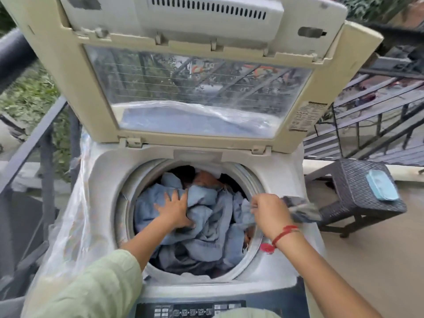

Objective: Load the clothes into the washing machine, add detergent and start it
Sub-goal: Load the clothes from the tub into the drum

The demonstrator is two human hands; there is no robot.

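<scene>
A top-loading washing machine point(105, 171) stands in front of me with its lid point(68, 72) raised upright. The drum holds a heap of blue-grey clothes point(206, 239). My left hand point(175, 210) rests flat on the heap, fingers spread, pressing the cloth down. My right hand point(269, 214) is over the drum's right rim, closed on a blurred grey and dark garment point(302, 210) that trails off to the right. A red thread is tied round that wrist. The dark control panel point(190, 309) shows at the near edge.
Clear plastic sheeting point(68, 226) drapes the machine's left side. A dark wicker stool point(358, 191) stands to the right with a light blue lidded box point(382, 184) on it. Metal railings point(367, 125) run behind and to the left.
</scene>
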